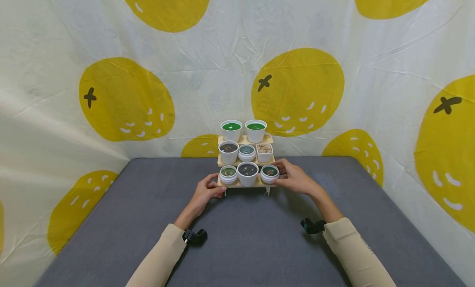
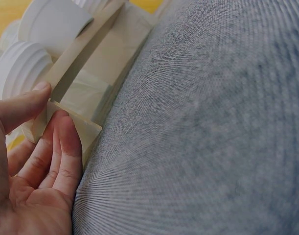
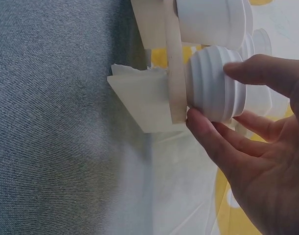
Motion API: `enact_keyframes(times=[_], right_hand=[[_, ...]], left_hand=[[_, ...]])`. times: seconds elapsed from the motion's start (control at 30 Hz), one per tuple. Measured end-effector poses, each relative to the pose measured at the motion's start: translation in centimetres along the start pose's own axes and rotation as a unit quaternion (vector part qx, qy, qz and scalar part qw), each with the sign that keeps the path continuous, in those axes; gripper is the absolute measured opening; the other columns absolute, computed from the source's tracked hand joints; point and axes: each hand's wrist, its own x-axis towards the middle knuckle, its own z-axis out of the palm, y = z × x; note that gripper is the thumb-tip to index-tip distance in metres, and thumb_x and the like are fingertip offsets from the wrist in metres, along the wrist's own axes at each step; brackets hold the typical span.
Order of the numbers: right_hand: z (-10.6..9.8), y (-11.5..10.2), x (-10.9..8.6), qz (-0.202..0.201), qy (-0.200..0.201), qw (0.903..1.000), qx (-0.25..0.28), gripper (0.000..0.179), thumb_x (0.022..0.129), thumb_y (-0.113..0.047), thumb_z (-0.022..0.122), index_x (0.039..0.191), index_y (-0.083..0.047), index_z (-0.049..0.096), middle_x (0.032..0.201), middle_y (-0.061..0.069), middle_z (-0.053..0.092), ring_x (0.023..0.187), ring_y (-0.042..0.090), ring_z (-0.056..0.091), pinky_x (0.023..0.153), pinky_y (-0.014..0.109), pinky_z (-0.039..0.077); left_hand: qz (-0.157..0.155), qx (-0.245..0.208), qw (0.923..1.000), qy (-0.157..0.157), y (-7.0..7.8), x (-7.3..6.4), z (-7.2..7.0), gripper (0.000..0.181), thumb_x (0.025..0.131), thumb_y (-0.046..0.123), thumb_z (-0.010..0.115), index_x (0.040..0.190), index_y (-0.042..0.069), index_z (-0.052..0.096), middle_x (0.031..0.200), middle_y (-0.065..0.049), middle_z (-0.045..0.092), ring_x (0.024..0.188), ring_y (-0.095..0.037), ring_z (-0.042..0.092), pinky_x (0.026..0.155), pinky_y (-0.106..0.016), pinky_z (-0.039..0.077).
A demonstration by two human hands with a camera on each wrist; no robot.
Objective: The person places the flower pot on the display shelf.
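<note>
A three-tier wooden stand (image 1: 234, 186) with pale side supports holds white pots at the back of the table. At its front left corner, my left hand (image 1: 203, 192) pinches the end of the lowest board (image 2: 66, 73), thumb on the board and fingers curled against the side support (image 2: 85, 128). My right hand (image 1: 297, 179) holds the ridged white pot (image 3: 210, 85) at the right end of the lowest tier between thumb and fingers. That pot has a dark green top. Beside it stand a taller pot with dark grey contents (image 1: 247, 179) and a ridged pot with a green top (image 1: 228, 179).
The middle tier carries a round pot (image 1: 228, 156), a small ridged pot (image 1: 246, 156) and a square pot (image 1: 264, 156) of pale bits. Two green-filled pots (image 1: 255, 134) stand on top. Grey cloth (image 1: 245, 237) covers the table; a fruit-patterned curtain (image 1: 215, 97) hangs close behind.
</note>
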Motion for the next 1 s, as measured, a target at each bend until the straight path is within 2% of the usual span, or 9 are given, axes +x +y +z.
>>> enact_keyframes(times=[0.23, 0.43, 1.0], right_hand=[[-0.08, 0.01, -0.05, -0.004, -0.004, 1.0, -0.007, 0.057, 0.095, -0.017, 0.072, 0.14, 0.007, 0.047, 0.129, 0.028, 0.064, 0.121, 0.042, 0.063, 0.1, 0.055, 0.054], [-0.07, -0.06, -0.04, -0.001, -0.003, 1.0, -0.005, 0.057, 0.095, -0.017, 0.073, 0.141, 0.006, 0.047, 0.129, 0.027, 0.064, 0.12, 0.041, 0.063, 0.1, 0.055, 0.054], [-0.06, -0.06, 0.03, -0.001, -0.007, 1.0, -0.006, 0.056, 0.096, -0.016, 0.073, 0.14, 0.006, 0.047, 0.129, 0.027, 0.065, 0.12, 0.041, 0.064, 0.099, 0.053, 0.056]], left_hand=[[-0.004, -0.003, 1.0, -0.001, 0.01, -0.03, -0.01, 0.067, 0.091, 0.009, 0.077, 0.151, 0.006, 0.047, 0.082, 0.002, 0.07, 0.078, -0.012, 0.068, 0.07, -0.026, 0.06], [-0.009, -0.006, 0.9999, 0.001, 0.04, -0.08, -0.01, 0.065, 0.091, 0.01, 0.078, 0.149, 0.011, 0.05, 0.083, 0.0, 0.071, 0.079, -0.014, 0.069, 0.072, -0.028, 0.06], [-0.003, -0.007, 1.0, 0.002, 0.17, -0.06, 0.06, 0.066, 0.091, 0.009, 0.077, 0.15, 0.009, 0.049, 0.081, 0.001, 0.071, 0.077, -0.012, 0.069, 0.07, -0.028, 0.06]])
